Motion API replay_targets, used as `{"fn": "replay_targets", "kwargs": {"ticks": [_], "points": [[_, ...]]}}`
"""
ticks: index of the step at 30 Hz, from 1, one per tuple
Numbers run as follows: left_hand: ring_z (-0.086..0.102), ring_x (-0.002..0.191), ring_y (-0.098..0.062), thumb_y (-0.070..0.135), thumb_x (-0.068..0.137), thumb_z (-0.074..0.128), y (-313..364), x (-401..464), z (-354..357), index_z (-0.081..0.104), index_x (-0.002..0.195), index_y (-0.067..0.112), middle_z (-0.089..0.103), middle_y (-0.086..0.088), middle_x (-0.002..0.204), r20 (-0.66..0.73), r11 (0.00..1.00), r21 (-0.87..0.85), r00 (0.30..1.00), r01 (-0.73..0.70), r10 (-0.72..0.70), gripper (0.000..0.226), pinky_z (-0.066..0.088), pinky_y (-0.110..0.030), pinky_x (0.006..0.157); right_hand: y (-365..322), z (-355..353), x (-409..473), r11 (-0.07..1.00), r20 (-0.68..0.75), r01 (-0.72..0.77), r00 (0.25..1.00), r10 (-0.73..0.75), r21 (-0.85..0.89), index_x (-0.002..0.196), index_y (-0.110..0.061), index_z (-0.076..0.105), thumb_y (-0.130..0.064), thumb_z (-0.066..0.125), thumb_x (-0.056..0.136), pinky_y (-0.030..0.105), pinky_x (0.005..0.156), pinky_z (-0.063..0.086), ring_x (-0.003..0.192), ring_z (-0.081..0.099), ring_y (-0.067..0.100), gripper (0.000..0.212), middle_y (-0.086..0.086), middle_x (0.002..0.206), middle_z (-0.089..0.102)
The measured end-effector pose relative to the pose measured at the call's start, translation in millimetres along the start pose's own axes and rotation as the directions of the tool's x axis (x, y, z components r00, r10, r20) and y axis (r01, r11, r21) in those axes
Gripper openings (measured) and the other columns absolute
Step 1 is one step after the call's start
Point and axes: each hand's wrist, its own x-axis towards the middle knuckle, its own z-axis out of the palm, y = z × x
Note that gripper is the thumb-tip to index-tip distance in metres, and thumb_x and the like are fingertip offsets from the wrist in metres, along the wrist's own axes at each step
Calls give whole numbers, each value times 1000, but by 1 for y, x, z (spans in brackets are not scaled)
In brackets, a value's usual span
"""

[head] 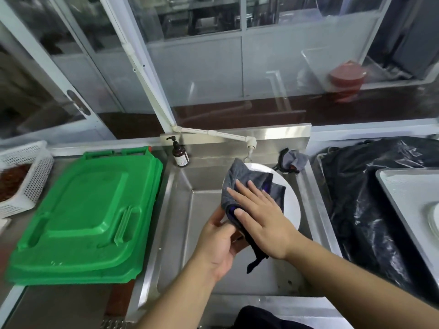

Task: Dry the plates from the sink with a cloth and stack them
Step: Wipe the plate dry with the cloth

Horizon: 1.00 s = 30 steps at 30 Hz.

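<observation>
The left hand (217, 238) is holding a white plate (291, 205) by its near rim over the sink (180, 210), fingers curled round the edge in a pinching grip, the plate tilted up on its side. The right hand (259, 211) is lying flat on a grey cloth (247, 184), fingers straight and spread, pressing it against the plate's face just above that grip. The cloth is draping over the plate's upper left edge, and a dark strip of it is hanging down below the right wrist (a loop or hem, I cannot tell which).

Beyond the grip, at the sink's back corner, a brown pump bottle (179, 154) is standing upright, and a tap (249, 148) is hanging just behind the plate's top. Another grey rag (293, 160) is sitting bunched on the far right rim. Left of the grip, green lids (83, 217) are lying stacked on the tabletop, with a white basket (26, 176) further out. To the right, black plastic sheeting (370, 198) is lying crumpled beside a pale tray (408, 193).
</observation>
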Motion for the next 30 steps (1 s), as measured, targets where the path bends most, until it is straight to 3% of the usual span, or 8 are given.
{"fn": "replay_targets", "kwargs": {"ticks": [2, 6, 10, 14, 18, 24, 27, 30], "points": [[76, 95, -30, 3, 85, 59, 4, -2, 2, 75, 121, 30, 76, -18, 115, 27, 1000, -13, 1000, -8, 8, 46, 63, -44, 76, -2, -5, 12, 994, -57, 31, 998, -37, -101, 164, -48, 21, -55, 24, 107, 32, 131, -3, 161, -7, 3, 58, -21, 173, 7], [74, 98, -31, -4, 79, 60, 17, 1, 5, 74, 122, 26, 75, -18, 118, 38, 998, -53, 999, -31, 33, 54, 60, -47, 83, 2, -21, 45, 990, -185, -33, 983, 8, -134, 165, -42, 22, -49, 33, 111, 40, 132, 5, 163, 0, 12, 56, -13, 176, 9], [76, 100, -32, -12, 89, 56, 32, 6, 4, 76, 121, 24, 75, -19, 119, 50, 990, -113, 995, -83, 89, 53, 63, -44, 75, 6, -32, 71, 985, -283, -116, 956, 77, -124, 165, -41, 24, -53, 33, 110, 43, 132, 8, 163, 2, 15, 57, -9, 176, 12], [75, 104, -33, -4, 77, 60, 45, 9, 3, 74, 124, 24, 75, -18, 120, 55, 980, -147, 988, -133, 142, 57, 63, -48, 81, 4, -34, 82, 973, -336, -204, 929, 158, -108, 166, -42, 22, -57, 23, 109, 43, 132, 6, 163, 1, 16, 58, -9, 177, 10], [73, 104, -33, -9, 83, 59, 49, 14, 1, 72, 128, 22, 74, -21, 120, 42, 977, -150, 987, -150, 158, 56, 63, -49, 84, -4, -30, 80, 950, -350, -287, 908, 229, -123, 167, -38, 21, -59, 16, 106, 44, 132, 6, 164, 2, 19, 65, -6, 177, 9], [76, 100, -32, -17, 94, 50, 60, 24, 4, 75, 122, 26, 76, -19, 116, 22, 983, -114, 988, -146, 150, 57, 64, -38, 75, -30, -10, 61, 905, -283, -413, 860, 425, 105, 168, -34, 18, -50, 31, 111, 42, 130, 4, 164, 1, 22, 60, -3, 178, 8], [75, 106, -35, -9, 96, 55, 62, 27, 2, 74, 124, 33, 77, -18, 115, 5, 990, -45, 991, -135, 136, 53, 64, -41, 83, -40, 0, 51, 905, -231, -350, 885, 403, 241, 166, -35, 24, -43, 34, 113, 36, 130, 3, 163, 2, 17, 55, -6, 177, 12], [75, 108, -33, 0, 97, 60, 62, 26, 0, 74, 124, 31, 76, -18, 118, 41, 993, -16, 992, -117, 118, 43, 63, -41, 85, -44, 0, 44, 898, -245, -203, 917, 314, 391, 158, -43, 40, -34, 40, 113, 25, 129, 6, 159, 9, -2, 45, -24, 168, 24]]}}
